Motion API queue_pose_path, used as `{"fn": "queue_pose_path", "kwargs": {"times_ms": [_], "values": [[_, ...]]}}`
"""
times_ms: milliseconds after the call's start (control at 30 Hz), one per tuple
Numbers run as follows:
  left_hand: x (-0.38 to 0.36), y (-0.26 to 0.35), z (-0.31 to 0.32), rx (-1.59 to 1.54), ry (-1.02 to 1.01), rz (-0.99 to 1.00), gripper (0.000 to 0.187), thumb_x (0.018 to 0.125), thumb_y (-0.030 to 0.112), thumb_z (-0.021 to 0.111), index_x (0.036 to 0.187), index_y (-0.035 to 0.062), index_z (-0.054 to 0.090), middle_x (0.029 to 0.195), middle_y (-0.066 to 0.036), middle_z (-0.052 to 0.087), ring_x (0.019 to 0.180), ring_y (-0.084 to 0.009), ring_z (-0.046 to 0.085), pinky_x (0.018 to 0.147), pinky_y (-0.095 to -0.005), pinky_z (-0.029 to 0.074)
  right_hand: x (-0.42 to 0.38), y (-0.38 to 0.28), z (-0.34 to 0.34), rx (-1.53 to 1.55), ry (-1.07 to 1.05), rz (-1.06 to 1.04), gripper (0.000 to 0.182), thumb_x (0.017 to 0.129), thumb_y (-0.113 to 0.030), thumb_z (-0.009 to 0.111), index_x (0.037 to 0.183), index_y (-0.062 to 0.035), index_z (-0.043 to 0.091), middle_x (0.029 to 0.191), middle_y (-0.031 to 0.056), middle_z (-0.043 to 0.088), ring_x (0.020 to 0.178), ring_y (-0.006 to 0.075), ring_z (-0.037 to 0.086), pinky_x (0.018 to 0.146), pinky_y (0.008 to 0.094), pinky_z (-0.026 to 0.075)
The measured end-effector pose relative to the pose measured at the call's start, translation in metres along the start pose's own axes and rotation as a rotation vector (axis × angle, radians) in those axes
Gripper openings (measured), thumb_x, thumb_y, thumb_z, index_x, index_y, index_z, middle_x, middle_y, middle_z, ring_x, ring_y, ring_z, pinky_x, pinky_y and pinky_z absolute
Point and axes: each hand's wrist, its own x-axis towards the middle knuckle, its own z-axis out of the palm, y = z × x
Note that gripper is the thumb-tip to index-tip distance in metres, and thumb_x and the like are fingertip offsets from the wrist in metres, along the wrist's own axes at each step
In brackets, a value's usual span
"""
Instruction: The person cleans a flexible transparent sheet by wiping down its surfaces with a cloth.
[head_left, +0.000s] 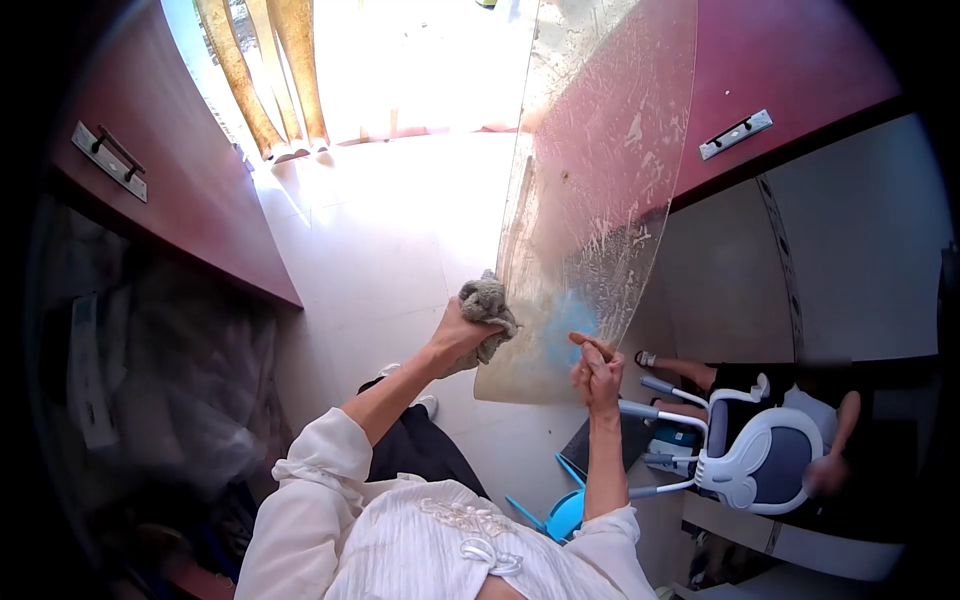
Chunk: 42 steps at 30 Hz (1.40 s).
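The left hand (459, 332) is closed around a bunched grey cloth (484, 300), at the lower left edge of the clear sheet (590, 200), the landmark here. The right hand (600, 378) is narrowly closed at the sheet's lower right edge. The sheet's bottom edge lies between the hands; its length extends away from them. Left of the sheet, open pale floor (370, 240) reaches the left red door (170, 160). Right of it are the right red door (790, 60) and, nearer, a chair (775, 455) beside a person (847, 418).
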Motion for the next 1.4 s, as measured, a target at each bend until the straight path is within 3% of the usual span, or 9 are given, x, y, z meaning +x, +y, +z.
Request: {"fn": "queue_pose_path", "kwargs": {"times_ms": [100,200,300,500,800,967,1100,1167,1400], "values": [[0.008,-0.013,-0.002,-0.069,0.075,-0.040,0.030,0.068,0.005,0.075,0.095,0.0016,0.061,0.088,-0.007,0.063,0.081,-0.0131,0.060,0.073,-0.0296,0.051,0.009,-0.005,0.001,0.020,-0.033,-0.024,0.022,0.087,-0.011,0.056,0.097,0.0071,0.065,0.047,-0.0021,0.046,0.036,0.0060,0.039,0.038,0.0229,0.038],[0.033,0.035,-0.027,-0.542,-0.118,-0.316,0.040,0.073,-0.002,0.060,0.112,0.0016,0.055,0.098,-0.012,0.062,0.088,-0.0206,0.062,0.077,-0.0338,0.054,0.004,-0.014,-0.008,0.076,-0.051,-0.022,0.021,0.087,-0.011,0.057,0.096,0.0065,0.066,0.046,-0.0022,0.046,0.036,0.0052,0.038,0.037,0.0229,0.037],[0.087,0.101,-0.056,-0.908,-0.295,-0.097,0.042,0.078,0.016,0.057,0.113,-0.0058,0.051,0.102,-0.021,0.061,0.087,-0.0273,0.065,0.080,-0.0392,0.055,-0.004,-0.018,-0.013,0.081,-0.103,-0.006,0.021,0.087,-0.011,0.058,0.096,0.0057,0.065,0.047,-0.0021,0.046,0.037,0.0056,0.041,0.037,0.0222,0.036],[0.113,0.148,-0.026,-0.303,-0.139,-0.014,0.023,0.077,0.004,0.065,0.098,-0.0026,0.056,0.088,-0.013,0.063,0.073,-0.0178,0.064,0.056,-0.0285,0.054,-0.003,-0.008,0.002,0.093,-0.031,-0.060,0.022,0.087,-0.011,0.058,0.093,0.0078,0.066,0.043,-0.0035,0.042,0.034,0.0046,0.036,0.036,0.0221,0.037],[0.039,0.027,0.015,-0.351,0.034,-0.228,0.024,0.072,0.000,0.069,0.095,0.0008,0.061,0.091,-0.008,0.066,0.082,-0.0158,0.064,0.074,-0.0294,0.053,0.000,-0.005,-0.002,0.050,-0.029,-0.013,0.025,0.087,-0.014,0.057,0.094,0.0073,0.066,0.044,-0.0031,0.043,0.035,0.0042,0.036,0.039,0.0235,0.039],[0.052,0.048,-0.003,-0.093,0.019,-0.198,0.027,0.074,0.003,0.069,0.099,0.0006,0.060,0.092,-0.007,0.063,0.080,-0.0139,0.061,0.073,-0.0280,0.052,-0.002,-0.016,-0.003,0.031,-0.106,-0.021,0.024,0.087,-0.015,0.057,0.093,0.0069,0.066,0.043,-0.0027,0.042,0.035,0.0050,0.037,0.039,0.0231,0.038],[0.114,0.126,-0.022,-0.433,0.034,-0.083,0.021,0.078,0.009,0.068,0.094,-0.0014,0.059,0.087,-0.010,0.062,0.074,-0.0150,0.062,0.063,-0.0277,0.052,-0.008,-0.022,-0.003,-0.004,-0.114,0.003,0.026,0.087,-0.016,0.057,0.093,0.0073,0.066,0.043,-0.0021,0.044,0.035,0.0056,0.037,0.038,0.0226,0.038],[0.134,0.155,-0.023,-0.250,0.070,-0.043,0.020,0.078,0.010,0.069,0.092,-0.0001,0.059,0.084,-0.009,0.063,0.069,-0.0142,0.061,0.059,-0.0279,0.052,-0.011,-0.025,-0.002,-0.040,-0.098,-0.006,0.026,0.087,-0.016,0.056,0.093,0.0075,0.066,0.043,-0.0026,0.043,0.035,0.0055,0.037,0.038,0.0224,0.037],[0.093,0.114,0.020,-0.120,0.115,0.003,0.028,0.067,0.005,0.075,0.092,0.0017,0.063,0.083,-0.007,0.065,0.071,-0.0137,0.063,0.061,-0.0279,0.053,-0.007,-0.006,-0.003,0.041,-0.024,-0.048,0.026,0.088,-0.015,0.056,0.094,0.0083,0.065,0.042,-0.0045,0.039,0.035,0.0035,0.034,0.037,0.0228,0.037]]}}
